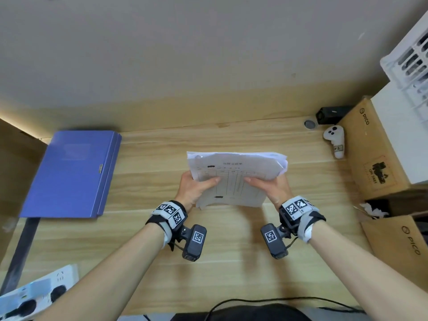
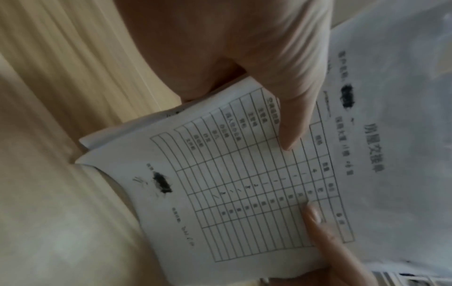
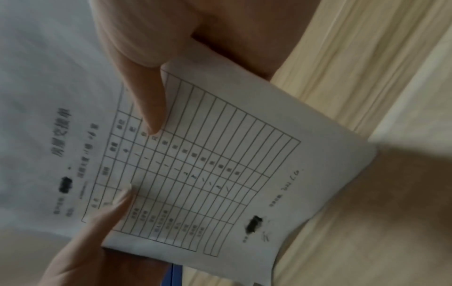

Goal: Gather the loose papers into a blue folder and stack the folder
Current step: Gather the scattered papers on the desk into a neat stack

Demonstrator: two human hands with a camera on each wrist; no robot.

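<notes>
A bundle of white printed papers [image 1: 234, 179] is lifted off the wooden table [image 1: 231, 239], tilted toward me, with a ruled form on top. My left hand [image 1: 196, 188] grips its left edge, thumb on the top sheet. My right hand [image 1: 268, 187] grips the right edge the same way. The left wrist view shows my left thumb [image 2: 291, 108] pressed on the papers [image 2: 232, 183] and the other thumb opposite. In the right wrist view the papers [image 3: 220, 164] sit under my right thumb [image 3: 146, 100]. A stack of shut blue folders [image 1: 71, 174] lies at the far left.
Cardboard boxes [image 1: 375, 149] line the right side, with a white controller [image 1: 334, 140] and a small black device [image 1: 331, 115] beside them. A white crate [image 1: 410, 56] stands at the back right. A power strip [image 1: 39, 293] lies at the near left, a black cable [image 1: 278, 300] along the front edge.
</notes>
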